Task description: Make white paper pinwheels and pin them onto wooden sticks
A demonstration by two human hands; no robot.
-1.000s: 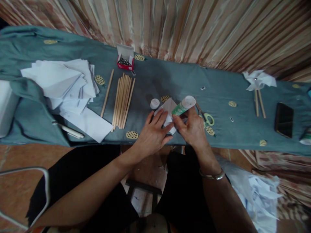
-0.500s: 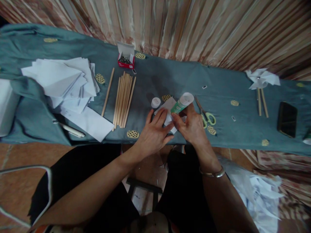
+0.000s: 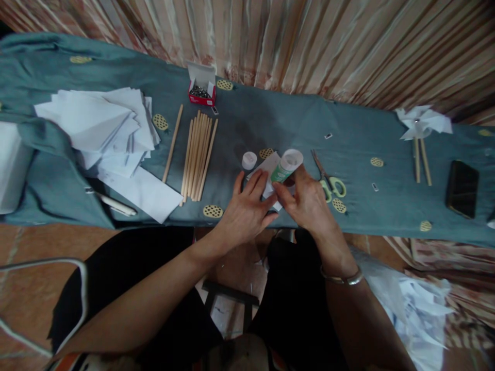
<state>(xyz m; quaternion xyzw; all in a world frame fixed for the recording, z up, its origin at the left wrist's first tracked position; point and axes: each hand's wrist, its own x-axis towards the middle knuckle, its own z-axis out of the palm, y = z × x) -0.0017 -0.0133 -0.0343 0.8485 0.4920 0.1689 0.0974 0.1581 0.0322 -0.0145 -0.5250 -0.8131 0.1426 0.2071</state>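
A small piece of white paper (image 3: 271,163) lies on the cloth in front of me. My left hand (image 3: 247,210) presses on it, fingers spread. My right hand (image 3: 308,198) is wrapped round a green and white glue stick (image 3: 285,168), its lower end down against the paper; the contact point is hidden by my fingers. Just beyond my left fingertips sits the white glue cap (image 3: 249,160). Scissors with pale green handles (image 3: 331,184) rest right beside my right hand.
Wooden sticks (image 3: 199,157) lie left of my hands, near a stack of white paper (image 3: 96,118) and a pen (image 3: 116,205). Behind stands an open red box of pins (image 3: 201,94). On the right are a paper pinwheel (image 3: 419,123) and a phone (image 3: 462,188).
The glue stick has tipped slightly more upright in my right hand and shifted a little. My left hand stays on the paper. The whole view has shifted slightly.
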